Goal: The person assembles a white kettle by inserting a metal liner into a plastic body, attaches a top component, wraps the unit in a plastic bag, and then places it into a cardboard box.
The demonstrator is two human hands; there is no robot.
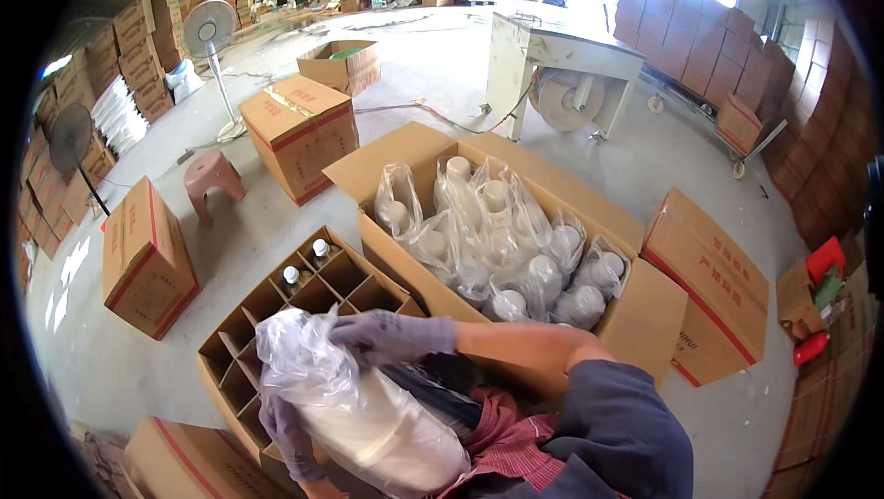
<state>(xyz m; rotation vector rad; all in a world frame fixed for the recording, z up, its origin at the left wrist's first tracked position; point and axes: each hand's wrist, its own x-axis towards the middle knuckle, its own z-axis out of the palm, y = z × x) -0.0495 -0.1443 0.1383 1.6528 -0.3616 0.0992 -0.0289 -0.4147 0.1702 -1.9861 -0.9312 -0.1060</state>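
Note:
Both my hands wear grey gloves. A large white bottle or jar in a clear plastic bag (pixel 387 435) lies tilted against my body. My left hand (pixel 289 430) curls around its left side, partly hidden behind it. At the upper end, my right hand (pixel 391 337) closes on the bunched plastic. Just beyond is a carton with cardboard dividers (pixel 244 315). Two small clear bottles with white caps, a left one (pixel 292 280) and a right one (pixel 320 252), stand in its far cells. In an open carton (pixel 387 264) to the right stand several white bottles in clear bags (pixel 497 232).
Closed cartons stand around me: left (pixel 152 260), ahead (pixel 299 135), right (pixel 709 287) and near left (pixel 193 462). A pink stool (pixel 214 181), a standing fan (pixel 211 34) and a white wheeled machine table (pixel 571 48) are farther off. A cable (pixel 414 108) crosses the floor.

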